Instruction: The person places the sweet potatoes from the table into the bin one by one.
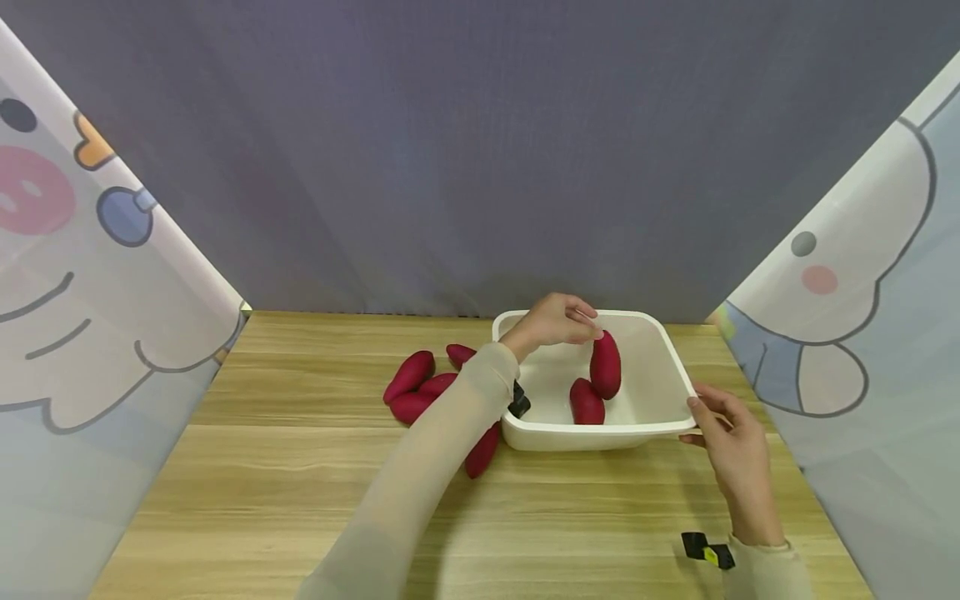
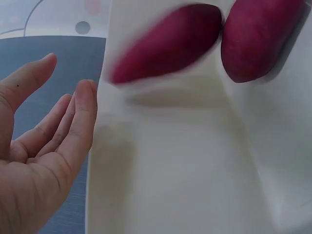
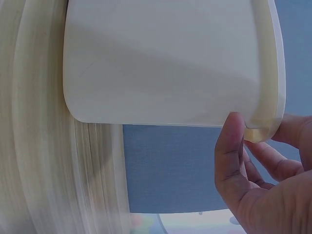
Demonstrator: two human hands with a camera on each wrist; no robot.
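Observation:
A white plastic basin (image 1: 585,439) stands on the table with two purple-red sweet potatoes inside. Over its far side is my left hand (image 1: 555,322), fingers relaxed and apart from the blurred sweet potato (image 2: 170,46), which is tilted below the fingertips. That one meets the other sweet potato (image 1: 587,403) lower in the basin. In the left wrist view, nothing lies between thumb and fingers. At the basin's near right corner, my right hand (image 1: 738,450) grips the rim, thumb on top and fingers beneath, as the right wrist view also shows.
Several more sweet potatoes (image 1: 411,377) lie in a loose group left of the basin, partly hidden by the left sleeve. The wooden table (image 1: 285,483) ends at a grey curtain (image 1: 465,167). Cartoon-printed sheets flank both sides.

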